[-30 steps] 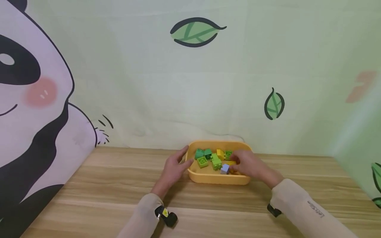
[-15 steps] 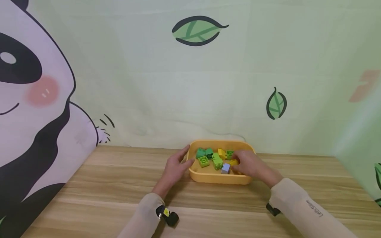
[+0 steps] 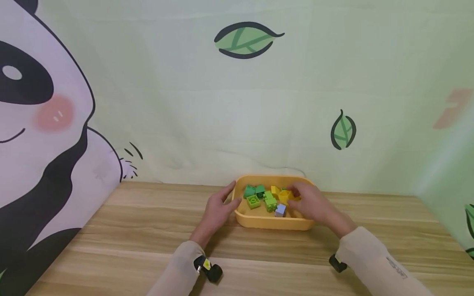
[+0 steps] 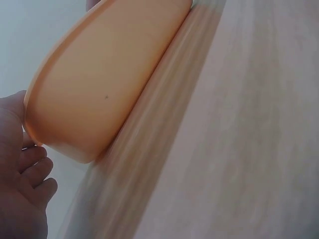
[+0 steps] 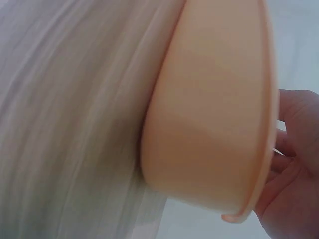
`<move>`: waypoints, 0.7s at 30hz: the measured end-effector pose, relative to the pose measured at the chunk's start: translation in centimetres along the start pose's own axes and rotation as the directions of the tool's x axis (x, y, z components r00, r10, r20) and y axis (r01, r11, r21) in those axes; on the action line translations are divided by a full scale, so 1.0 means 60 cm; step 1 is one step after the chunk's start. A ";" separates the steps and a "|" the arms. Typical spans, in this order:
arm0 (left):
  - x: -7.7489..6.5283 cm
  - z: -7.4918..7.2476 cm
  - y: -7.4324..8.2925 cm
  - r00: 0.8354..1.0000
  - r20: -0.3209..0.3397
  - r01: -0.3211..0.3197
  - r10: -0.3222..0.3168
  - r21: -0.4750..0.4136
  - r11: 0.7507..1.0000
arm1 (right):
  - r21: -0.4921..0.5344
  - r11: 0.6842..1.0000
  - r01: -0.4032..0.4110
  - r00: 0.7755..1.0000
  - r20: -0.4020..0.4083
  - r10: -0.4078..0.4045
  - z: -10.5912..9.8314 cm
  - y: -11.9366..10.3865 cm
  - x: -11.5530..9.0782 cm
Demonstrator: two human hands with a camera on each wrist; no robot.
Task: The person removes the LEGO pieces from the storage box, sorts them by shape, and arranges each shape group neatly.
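Note:
A yellow-orange plastic tub (image 3: 274,223) stands on the table with toy building bricks inside. My left hand (image 3: 216,210) holds its left end, the thumb at the rim; in the left wrist view, several fingers curl beside the tub wall (image 4: 99,84). Over the right end reaches my right hand (image 3: 314,205), with a yellow brick (image 3: 284,196) between thumb and fingers. Around it lie another yellow brick (image 3: 274,191), a pale blue brick (image 3: 280,210) and joined lime-green bricks (image 3: 270,201). The tub wall (image 5: 209,109) hides the right fingertips in the right wrist view.
Dark green bricks (image 3: 249,190) and a single lime-green brick (image 3: 253,201) lie in the tub's left half. The wood-grain table (image 3: 148,230) ends at a pale green cloth backdrop (image 3: 177,102) close behind the tub.
The right hand has shifted slightly up and away inside the tub. A yellow brick that lay partly under its fingers now shows higher, in front of a lime-green brick. The left hand stays put.

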State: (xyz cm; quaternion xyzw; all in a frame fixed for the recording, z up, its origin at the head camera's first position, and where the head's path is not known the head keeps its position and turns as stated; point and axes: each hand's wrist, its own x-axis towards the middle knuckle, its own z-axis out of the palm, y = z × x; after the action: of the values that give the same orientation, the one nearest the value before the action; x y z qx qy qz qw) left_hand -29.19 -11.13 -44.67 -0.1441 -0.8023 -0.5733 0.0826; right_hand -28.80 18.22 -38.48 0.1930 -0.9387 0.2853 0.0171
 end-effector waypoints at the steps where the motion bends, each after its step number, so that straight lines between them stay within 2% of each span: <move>1: 0.000 0.000 0.000 1.000 0.001 -0.002 0.002 -0.001 1.000 | 0.012 1.000 0.005 1.000 -0.011 -0.005 -0.001 -0.001 -0.002; 12: -0.004 0.000 -0.001 1.000 -0.003 -0.007 0.007 -0.009 1.000 | 0.193 0.976 0.097 0.989 -0.126 -0.073 0.006 -0.034 -0.024; 21: -0.001 0.002 -0.004 1.000 -0.007 -0.013 0.013 -0.017 1.000 | 0.236 0.967 0.100 0.985 -0.158 -0.063 0.008 -0.061 -0.039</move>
State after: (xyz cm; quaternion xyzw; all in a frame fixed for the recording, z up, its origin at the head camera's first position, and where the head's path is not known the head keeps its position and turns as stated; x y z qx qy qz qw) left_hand -29.20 -11.10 -44.97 -0.1480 -0.7961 -0.5802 0.0876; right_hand -25.23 16.00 -37.25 0.2101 -0.8840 0.4109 0.0753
